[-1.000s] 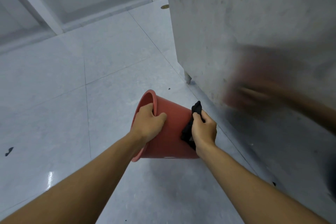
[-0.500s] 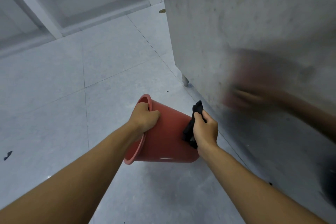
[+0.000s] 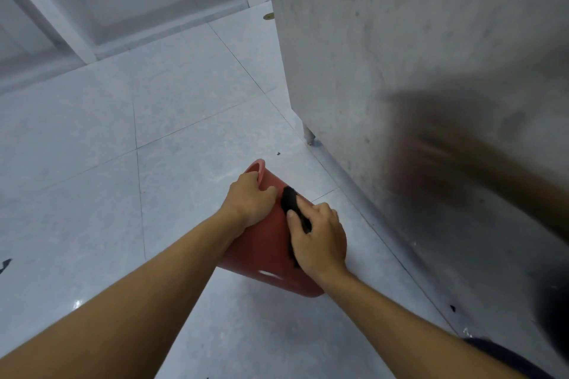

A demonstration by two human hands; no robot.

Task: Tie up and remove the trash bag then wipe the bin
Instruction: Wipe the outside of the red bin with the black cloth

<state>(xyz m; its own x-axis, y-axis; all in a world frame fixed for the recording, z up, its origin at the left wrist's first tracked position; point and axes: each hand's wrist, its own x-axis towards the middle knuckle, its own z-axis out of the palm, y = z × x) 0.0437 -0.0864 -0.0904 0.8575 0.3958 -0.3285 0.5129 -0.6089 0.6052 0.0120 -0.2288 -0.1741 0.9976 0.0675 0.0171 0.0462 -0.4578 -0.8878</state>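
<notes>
Red bin [image 3: 264,243] holds no bag; we grip its rim left hand [image 3: 249,203], right hand [image 3: 318,240] pressing black cloth [image 3: 291,203] on its side, wiping underway.

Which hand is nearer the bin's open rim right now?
Left. The left hand grips the red bin right at its rim, fingers curled over the edge. The right hand sits farther down the bin's side wall, pressing a black cloth against it.

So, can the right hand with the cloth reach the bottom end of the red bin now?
Probably yes. The right hand presses the black cloth on the tilted bin's side, and the base end lies just below it, uncovered. The left hand only holds the rim.
</notes>
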